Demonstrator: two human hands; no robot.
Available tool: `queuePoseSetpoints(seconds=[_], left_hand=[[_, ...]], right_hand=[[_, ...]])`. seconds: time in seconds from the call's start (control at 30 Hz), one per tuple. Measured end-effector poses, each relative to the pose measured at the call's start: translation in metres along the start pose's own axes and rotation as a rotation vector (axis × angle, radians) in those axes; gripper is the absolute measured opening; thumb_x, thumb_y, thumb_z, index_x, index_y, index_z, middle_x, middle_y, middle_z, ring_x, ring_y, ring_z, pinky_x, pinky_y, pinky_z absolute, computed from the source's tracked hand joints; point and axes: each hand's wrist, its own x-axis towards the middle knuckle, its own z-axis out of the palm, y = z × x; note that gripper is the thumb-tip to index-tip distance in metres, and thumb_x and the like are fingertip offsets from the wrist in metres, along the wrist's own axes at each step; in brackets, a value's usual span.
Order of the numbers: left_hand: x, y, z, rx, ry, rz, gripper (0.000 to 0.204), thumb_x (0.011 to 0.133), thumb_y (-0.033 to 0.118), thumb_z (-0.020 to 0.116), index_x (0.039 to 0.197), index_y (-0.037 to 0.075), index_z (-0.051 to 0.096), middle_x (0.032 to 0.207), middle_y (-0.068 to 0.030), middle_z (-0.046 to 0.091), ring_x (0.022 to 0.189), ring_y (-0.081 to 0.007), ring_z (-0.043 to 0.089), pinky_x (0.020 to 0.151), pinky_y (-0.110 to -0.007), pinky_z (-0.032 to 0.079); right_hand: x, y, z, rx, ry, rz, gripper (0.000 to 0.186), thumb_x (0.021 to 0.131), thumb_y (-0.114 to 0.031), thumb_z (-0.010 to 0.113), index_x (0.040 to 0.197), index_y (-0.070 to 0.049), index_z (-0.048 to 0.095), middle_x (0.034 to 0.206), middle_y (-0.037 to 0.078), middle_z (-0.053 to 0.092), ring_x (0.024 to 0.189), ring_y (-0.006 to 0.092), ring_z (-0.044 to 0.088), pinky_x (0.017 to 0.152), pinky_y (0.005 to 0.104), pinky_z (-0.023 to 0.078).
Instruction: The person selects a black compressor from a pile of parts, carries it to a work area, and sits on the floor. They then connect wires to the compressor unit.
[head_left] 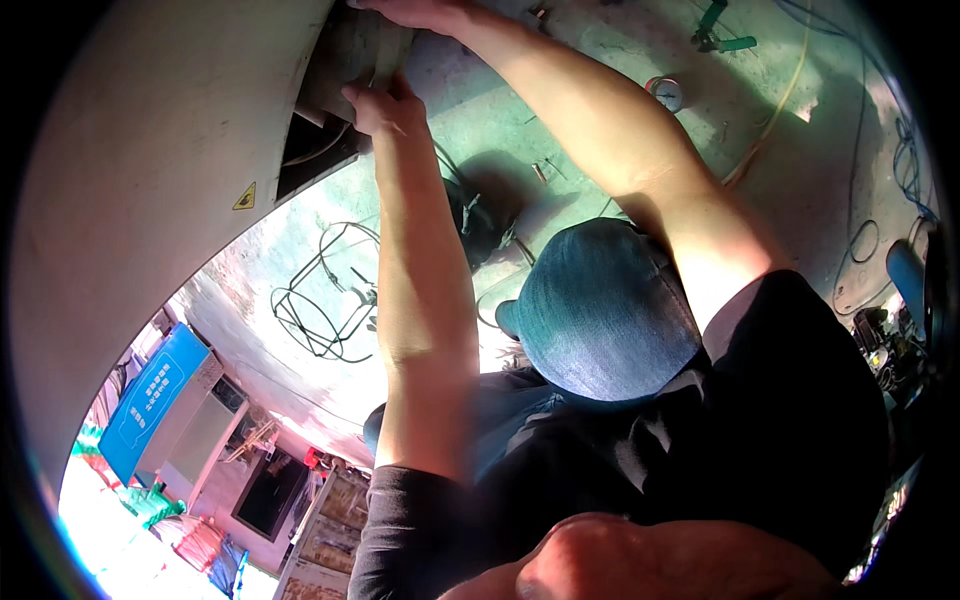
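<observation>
My left hand (388, 108) reaches up to a dark opening (318, 140) at the edge of a large pale cabinet (150, 170). Its fingers are curled at the lower end of a greyish, flat-looking piece (392, 55), whose kind I cannot make out. Farther up, my right hand (415, 12) is partly cut off by the top edge of the picture, near the upper part of the same opening. What its fingertips touch is out of sight. My bent knee in blue denim (605, 310) rises between the two forearms.
A loose coil of black cable (325, 300) lies on the floor. To the right are a round dial gauge (666, 93), a green-handled tool (725, 42), a yellowish hose (775, 115) and blue cables (907, 165). A blue board (155, 400) stands lower left.
</observation>
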Motion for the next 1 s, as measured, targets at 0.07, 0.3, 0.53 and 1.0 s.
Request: queuePoseSetpoints(seconds=[0.07,0.3,0.53,1.0], left_hand=[[-0.022,0.016,-0.036,-0.022,0.219,-0.016,0.038,0.101,0.035,0.058,0.136,0.019,0.056,0.13,-0.0044,0.061,0.117,-0.0253,0.059,0.091,-0.042,0.056],[-0.072,0.049,-0.066,0.049,-0.181,-0.065,0.029,0.105,0.023,0.054,0.125,0.002,0.056,0.126,-0.0155,0.062,0.118,-0.0295,0.062,0.098,-0.045,0.056],[-0.107,0.132,-0.152,0.125,0.002,-0.29,0.042,0.1,0.018,0.054,0.135,-0.006,0.048,0.134,-0.0199,0.06,0.122,-0.0293,0.062,0.105,-0.037,0.053],[-0.023,0.184,-0.349,0.191,0.235,-0.246,0.034,0.098,0.014,0.058,0.128,-0.001,0.053,0.119,-0.0182,0.065,0.103,-0.033,0.069,0.085,-0.042,0.063]], right_hand=[[-0.077,-0.055,0.003,0.089,-0.098,0.204,0.075,0.089,-0.038,0.075,0.144,0.002,0.042,0.128,0.032,0.061,0.121,0.0412,0.061,0.101,0.0454,0.05],[-0.137,-0.074,-0.041,0.068,0.098,0.084,0.075,0.091,-0.041,0.074,0.142,0.004,0.044,0.117,0.026,0.068,0.103,0.0337,0.071,0.09,0.0426,0.058],[-0.206,-0.105,-0.026,0.346,-0.466,0.307,0.071,0.1,-0.032,0.069,0.151,-0.001,0.031,0.093,0.012,0.072,0.082,0.0151,0.07,0.074,0.0291,0.055],[-0.203,-0.055,-0.034,-0.064,-0.765,0.479,0.043,0.096,-0.034,0.07,0.118,0.002,0.062,0.091,0.007,0.073,0.076,0.0148,0.07,0.068,0.0301,0.055]])
